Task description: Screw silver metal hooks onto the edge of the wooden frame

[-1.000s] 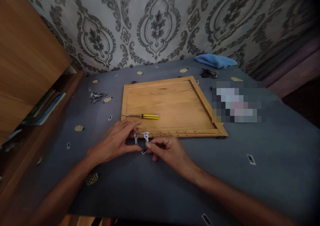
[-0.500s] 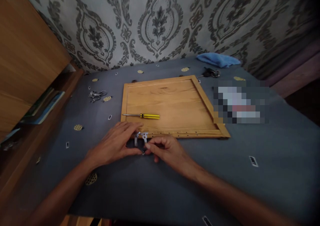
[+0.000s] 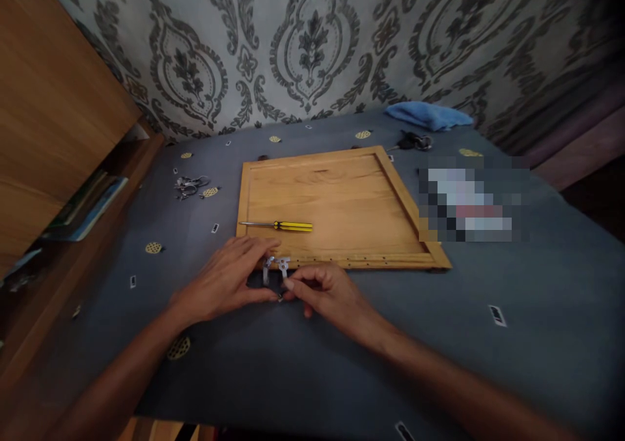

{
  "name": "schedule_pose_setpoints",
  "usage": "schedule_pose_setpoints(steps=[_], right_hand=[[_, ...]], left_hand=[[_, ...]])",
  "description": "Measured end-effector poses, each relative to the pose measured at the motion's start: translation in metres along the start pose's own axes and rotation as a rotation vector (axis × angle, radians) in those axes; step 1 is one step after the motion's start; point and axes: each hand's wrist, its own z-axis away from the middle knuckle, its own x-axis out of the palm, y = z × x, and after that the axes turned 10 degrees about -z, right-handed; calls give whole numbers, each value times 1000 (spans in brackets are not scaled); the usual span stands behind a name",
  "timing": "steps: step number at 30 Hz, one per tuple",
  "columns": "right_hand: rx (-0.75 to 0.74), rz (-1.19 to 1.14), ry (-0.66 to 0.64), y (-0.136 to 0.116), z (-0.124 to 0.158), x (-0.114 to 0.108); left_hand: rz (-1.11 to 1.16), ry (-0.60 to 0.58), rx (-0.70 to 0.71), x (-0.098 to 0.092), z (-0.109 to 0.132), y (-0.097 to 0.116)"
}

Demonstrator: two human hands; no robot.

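A wooden panel [image 3: 317,200] with a raised frame lies on the cloth-covered surface, and small dark holes run along its near edge. At the left part of that edge sits a bent metal bracket [image 3: 284,266] with holes in it. My left hand [image 3: 227,275] curves around the bracket, fingers over the panel and thumb by the bracket's lower end. From the right, my right hand [image 3: 325,288] pinches the bracket's lower part between thumb and fingers. A screwdriver [image 3: 293,226] with a yellow and black handle rests on the panel, just beyond my hands.
Several small metal pieces [image 3: 190,187] lie left of the panel. Behind its right corner are dark keys or a similar bundle [image 3: 413,141] and a blue cloth [image 3: 430,115]. A blurred-out object [image 3: 469,200] is at right. A wooden cabinet [image 3: 58,89] stands at left, a patterned wall behind.
The view has shifted very slightly. Both hands keep the same hold at the bracket, and nothing else has visibly moved.
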Motion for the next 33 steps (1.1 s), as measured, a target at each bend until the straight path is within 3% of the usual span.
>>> schedule_pose_setpoints(steps=[20,33], right_hand=[[-98,133,-31,3,-4,-2],[-135,168,-24,-1,-4,1]], left_hand=[[5,57,47,9,-3,9],[26,94,3,11,-9,14]])
